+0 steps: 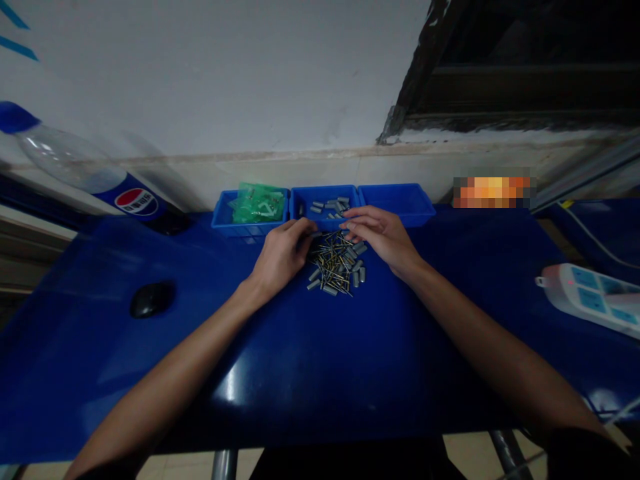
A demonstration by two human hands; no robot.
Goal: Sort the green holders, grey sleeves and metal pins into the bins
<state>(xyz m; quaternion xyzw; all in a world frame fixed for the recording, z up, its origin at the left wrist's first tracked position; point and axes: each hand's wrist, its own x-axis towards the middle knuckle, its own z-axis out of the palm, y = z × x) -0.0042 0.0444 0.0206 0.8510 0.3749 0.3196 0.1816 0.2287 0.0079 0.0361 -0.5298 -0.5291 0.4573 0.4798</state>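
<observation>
A mixed pile of screws (333, 257) and small grey cylindrical plugs (357, 275) lies on the blue table. My left hand (285, 253) is at the pile's left edge, its fingers curled together; a bit of grey shows by the fingertips, but what they hold is hidden. Over the pile's far right side, my right hand (377, 233) has its fingers stretched toward the left, thumb slightly apart, with nothing clear between them. Just behind the hands stands the middle blue bin (300, 203), which has several grey plugs inside.
Left of that bin, another blue bin (225, 227) holds green plastic packets (259, 203). A third blue bin (400, 202) adjoins on the right. On the table (320, 360) are a black mouse (150, 300), a Pepsi bottle (120, 190) and a white power strip (585, 293).
</observation>
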